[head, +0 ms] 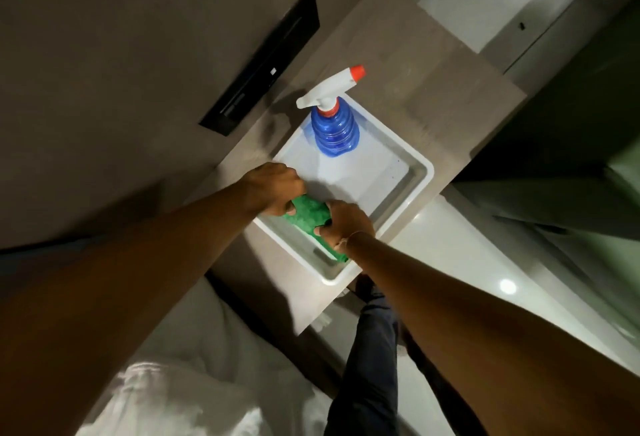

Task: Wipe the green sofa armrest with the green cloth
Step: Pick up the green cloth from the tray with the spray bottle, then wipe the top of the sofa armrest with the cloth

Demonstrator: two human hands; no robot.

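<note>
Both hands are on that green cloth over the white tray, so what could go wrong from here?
1. The spray bottle stands upright in the same white tray; lifting the green cloth carelessly might knock it over.
2. The left hand and right hand grip the cloth bunched; it may need unfolding to wipe well.
3. The tray lies near the shelf edge; a tug could shift it.

blue spray bottle (pixel 335 132), white tray (pixel 420 177), counter (pixel 433 65)

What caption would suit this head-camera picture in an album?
Both hands, left hand and right hand, grip a green cloth over a white tray holding a blue spray bottle.
</note>
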